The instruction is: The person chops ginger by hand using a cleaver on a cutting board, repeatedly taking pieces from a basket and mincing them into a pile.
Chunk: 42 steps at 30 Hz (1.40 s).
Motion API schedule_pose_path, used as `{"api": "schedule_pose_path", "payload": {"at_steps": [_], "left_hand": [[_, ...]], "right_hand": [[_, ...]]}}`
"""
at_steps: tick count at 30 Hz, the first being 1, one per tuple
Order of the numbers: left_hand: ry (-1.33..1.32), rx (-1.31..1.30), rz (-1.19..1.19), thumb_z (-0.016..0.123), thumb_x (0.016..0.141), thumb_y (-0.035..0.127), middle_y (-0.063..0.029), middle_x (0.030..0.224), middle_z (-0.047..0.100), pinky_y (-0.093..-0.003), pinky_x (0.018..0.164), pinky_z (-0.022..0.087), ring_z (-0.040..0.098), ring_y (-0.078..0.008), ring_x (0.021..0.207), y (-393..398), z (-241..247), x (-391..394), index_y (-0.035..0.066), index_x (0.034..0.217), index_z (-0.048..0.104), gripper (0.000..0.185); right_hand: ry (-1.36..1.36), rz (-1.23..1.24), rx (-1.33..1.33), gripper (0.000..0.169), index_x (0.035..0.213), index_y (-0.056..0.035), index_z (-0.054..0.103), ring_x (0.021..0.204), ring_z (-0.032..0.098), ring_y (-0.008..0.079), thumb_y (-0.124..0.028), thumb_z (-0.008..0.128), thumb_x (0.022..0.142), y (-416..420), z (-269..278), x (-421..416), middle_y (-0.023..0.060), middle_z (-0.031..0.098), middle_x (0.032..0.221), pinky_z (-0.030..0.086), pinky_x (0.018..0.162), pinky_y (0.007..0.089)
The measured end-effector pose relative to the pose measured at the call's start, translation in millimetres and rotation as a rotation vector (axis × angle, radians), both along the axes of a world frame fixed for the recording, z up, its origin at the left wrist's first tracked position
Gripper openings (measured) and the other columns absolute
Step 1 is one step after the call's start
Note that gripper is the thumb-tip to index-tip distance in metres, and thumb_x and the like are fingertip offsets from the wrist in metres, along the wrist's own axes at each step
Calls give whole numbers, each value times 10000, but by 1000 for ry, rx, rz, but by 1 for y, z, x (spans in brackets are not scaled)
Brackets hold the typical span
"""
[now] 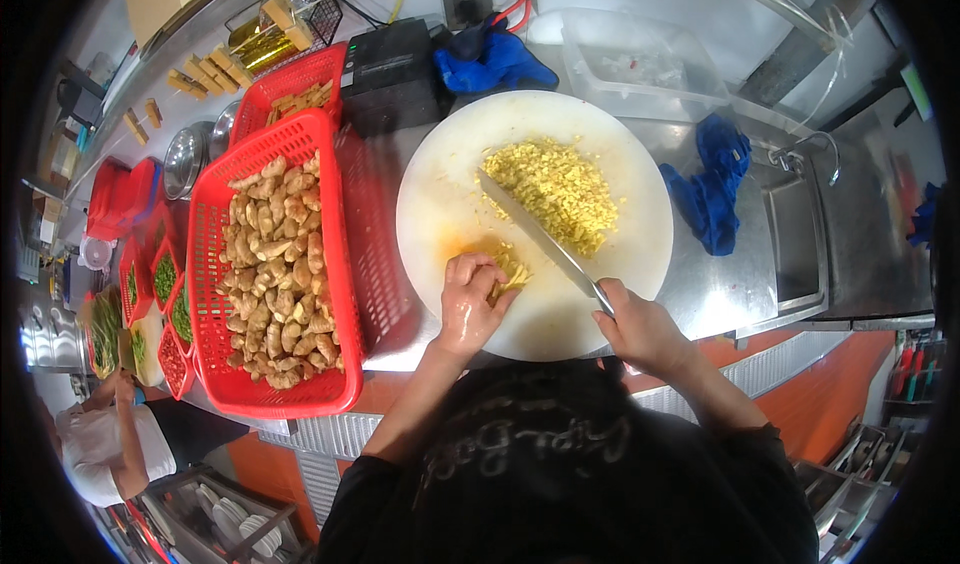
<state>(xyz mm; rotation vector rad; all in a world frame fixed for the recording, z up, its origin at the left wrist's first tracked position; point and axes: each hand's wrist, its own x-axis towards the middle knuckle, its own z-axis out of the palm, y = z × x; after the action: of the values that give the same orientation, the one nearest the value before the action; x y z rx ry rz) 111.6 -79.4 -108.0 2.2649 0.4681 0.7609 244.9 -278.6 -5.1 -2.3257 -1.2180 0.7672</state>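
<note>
My right hand (pixel 643 327) grips the handle of a kitchen knife (pixel 536 230), its long blade slanting up and left across a round white cutting board (pixel 442 189). Along the far side of the blade lies a heap of finely chopped yellow ginger (pixel 559 189). My left hand (pixel 471 297) rests on the near left of the board, fingers curled and wet, over a small pile of cut ginger strips (pixel 511 267). Those fingers touch the strips and partly hide them. The blade is apart from this smaller pile.
Left of the board, a red plastic basket (pixel 349 264) holds ginger roots (pixel 281 264). Behind stand a black printer-like machine (pixel 390 68) and a clear plastic bin (pixel 637 61). Blue cloths (pixel 709 189) lie near the sink (pixel 795 234). Another person (pixel 112 444) works at far left.
</note>
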Motion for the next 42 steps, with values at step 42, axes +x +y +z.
{"api": "schedule_pose_path", "payload": {"at_steps": [42], "left_hand": [[-24,86,-8,789,620,50,-134,1003,533,-395,788,470,531,-342,946,-3,-4,2,26,823,590,286]], "right_hand": [[-134,269,-54,256,979,10,411,681,618,426,-225,496,922,48,-25,3,233,619,735,496,603,497]]}}
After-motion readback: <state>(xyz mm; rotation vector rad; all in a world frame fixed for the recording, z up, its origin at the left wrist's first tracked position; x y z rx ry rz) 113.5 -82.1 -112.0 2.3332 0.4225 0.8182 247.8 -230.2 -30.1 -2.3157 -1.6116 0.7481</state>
